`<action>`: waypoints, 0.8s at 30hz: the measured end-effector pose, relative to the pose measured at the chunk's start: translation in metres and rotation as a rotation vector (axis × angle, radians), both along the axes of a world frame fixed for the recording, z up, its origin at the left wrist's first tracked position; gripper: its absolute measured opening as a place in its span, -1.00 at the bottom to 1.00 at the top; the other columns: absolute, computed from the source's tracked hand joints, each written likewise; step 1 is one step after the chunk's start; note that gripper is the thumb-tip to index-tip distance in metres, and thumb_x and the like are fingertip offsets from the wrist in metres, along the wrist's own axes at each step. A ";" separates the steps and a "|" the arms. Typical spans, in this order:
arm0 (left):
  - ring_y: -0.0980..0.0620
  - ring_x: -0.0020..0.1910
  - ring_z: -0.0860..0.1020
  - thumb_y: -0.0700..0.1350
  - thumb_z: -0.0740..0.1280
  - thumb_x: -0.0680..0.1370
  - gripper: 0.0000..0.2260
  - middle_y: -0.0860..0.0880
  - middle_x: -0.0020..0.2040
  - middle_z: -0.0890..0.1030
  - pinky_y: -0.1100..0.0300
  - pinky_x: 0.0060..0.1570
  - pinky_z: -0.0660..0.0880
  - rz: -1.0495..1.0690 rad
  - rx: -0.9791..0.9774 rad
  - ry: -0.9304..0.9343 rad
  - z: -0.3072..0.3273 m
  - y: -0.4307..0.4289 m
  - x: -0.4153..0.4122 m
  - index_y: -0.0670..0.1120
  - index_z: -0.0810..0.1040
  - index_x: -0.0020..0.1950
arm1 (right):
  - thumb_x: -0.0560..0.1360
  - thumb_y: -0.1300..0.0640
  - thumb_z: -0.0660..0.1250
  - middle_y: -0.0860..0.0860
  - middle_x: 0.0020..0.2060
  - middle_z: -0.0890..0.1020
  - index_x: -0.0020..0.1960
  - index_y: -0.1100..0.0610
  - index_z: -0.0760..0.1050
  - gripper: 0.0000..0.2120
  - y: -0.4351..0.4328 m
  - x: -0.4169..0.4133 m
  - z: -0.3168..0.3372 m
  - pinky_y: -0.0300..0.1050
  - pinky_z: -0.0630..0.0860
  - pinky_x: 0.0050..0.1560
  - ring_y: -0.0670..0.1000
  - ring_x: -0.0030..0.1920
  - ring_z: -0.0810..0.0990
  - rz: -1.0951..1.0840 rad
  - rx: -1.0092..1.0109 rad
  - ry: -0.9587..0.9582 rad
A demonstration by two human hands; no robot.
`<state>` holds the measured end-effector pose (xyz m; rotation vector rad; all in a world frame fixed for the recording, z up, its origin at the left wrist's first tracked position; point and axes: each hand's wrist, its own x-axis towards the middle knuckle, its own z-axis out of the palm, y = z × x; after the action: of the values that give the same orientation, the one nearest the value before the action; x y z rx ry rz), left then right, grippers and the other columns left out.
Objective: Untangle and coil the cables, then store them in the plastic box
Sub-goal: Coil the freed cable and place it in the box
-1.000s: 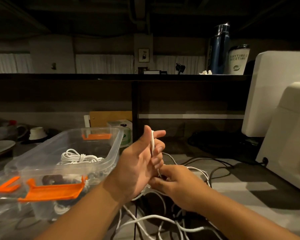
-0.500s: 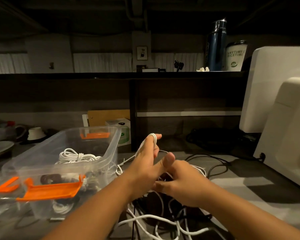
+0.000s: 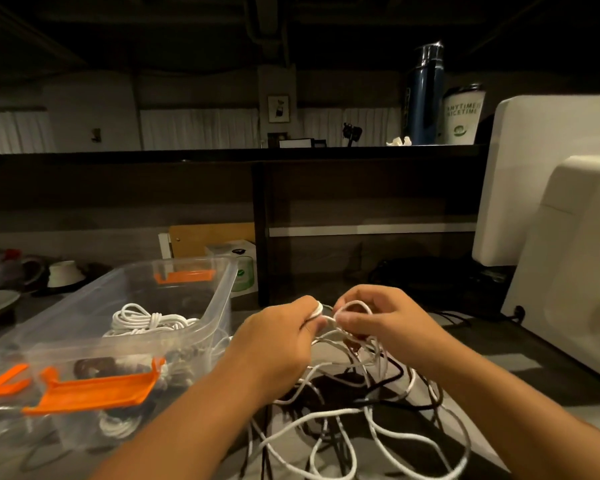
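A tangle of white and dark cables [image 3: 354, 407] lies on the grey desk in front of me. My left hand [image 3: 281, 341] grips a white cable end, with white showing at its fingertips. My right hand [image 3: 378, 320] pinches a loop of the same white cable [image 3: 355, 306] just beside it. Both hands are raised a little above the pile, almost touching. The clear plastic box [image 3: 219, 306] with orange latches stands to the left. Inside it lies a coiled white cable [image 3: 146, 320], and dark coils show through its front wall.
A clear lid with orange clips [image 3: 11, 379] lies at the front left by the box. Two white appliances [image 3: 568, 271] stand at the right. A dark shelf [image 3: 222, 155] runs across the back, carrying a blue bottle [image 3: 425, 95] and a cup. Dishes [image 3: 59, 273] sit far left.
My left hand came down from an upright open palm and closed on the white cable. My right hand rose beside it and now pinches a loop.
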<state>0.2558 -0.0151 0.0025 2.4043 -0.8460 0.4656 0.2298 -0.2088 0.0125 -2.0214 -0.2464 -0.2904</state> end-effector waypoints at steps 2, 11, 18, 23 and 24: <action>0.03 -0.25 0.52 0.04 0.19 0.68 -0.80 0.05 -0.27 0.54 -0.12 -0.17 0.51 0.000 -0.102 -0.006 -0.002 0.001 0.003 0.05 0.44 -0.12 | 0.59 0.13 0.38 0.05 -0.25 0.69 -0.08 0.13 0.66 -0.87 -0.001 0.003 -0.002 -0.04 0.62 -0.08 0.04 -0.22 0.67 -0.044 0.080 -0.020; 0.16 -0.48 0.30 -0.07 0.20 0.69 -0.69 0.12 -0.51 0.36 0.13 -0.35 0.28 -0.014 -0.548 0.162 0.005 -0.001 0.004 -0.07 0.51 -0.23 | 0.66 0.19 0.23 0.05 -0.40 0.38 -0.09 0.28 0.66 -0.71 -0.004 0.011 -0.003 -0.18 0.24 -0.41 -0.03 -0.44 0.28 0.006 0.626 0.035; 0.10 -0.50 0.14 -0.15 0.13 0.71 -0.69 0.03 -0.49 0.24 0.28 -0.51 0.17 -0.357 -0.906 0.642 0.014 -0.008 -0.011 -0.16 0.48 -0.19 | 0.62 0.07 0.33 -0.02 -0.48 0.52 -0.18 -0.01 0.67 -0.76 -0.004 0.014 -0.016 -0.16 0.30 -0.46 -0.09 -0.47 0.40 -0.238 -0.046 -0.108; 0.13 -0.53 0.13 -0.18 0.10 0.72 -0.70 0.03 -0.49 0.24 0.30 -0.53 0.14 -0.345 -0.992 0.653 0.017 -0.007 -0.010 -0.19 0.47 -0.15 | 0.60 -0.02 0.36 -0.15 -0.06 0.62 0.02 -0.17 0.59 -0.95 0.004 0.012 -0.017 -0.21 0.57 -0.10 -0.13 -0.09 0.57 -0.294 -0.364 -0.131; 0.13 -0.54 0.14 -0.17 0.10 0.72 -0.70 0.04 -0.49 0.24 0.30 -0.53 0.15 -0.310 -0.999 0.617 0.018 -0.006 -0.009 -0.19 0.49 -0.14 | 0.58 -0.01 0.38 -0.18 0.03 0.54 0.10 -0.16 0.56 -0.88 0.004 0.009 -0.013 -0.24 0.54 0.01 -0.15 0.01 0.51 -0.340 -0.428 -0.217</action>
<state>0.2471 -0.0210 0.0200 1.3289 -0.4969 -0.0197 0.2384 -0.2044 -0.0010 -2.4565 -0.1015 -0.7231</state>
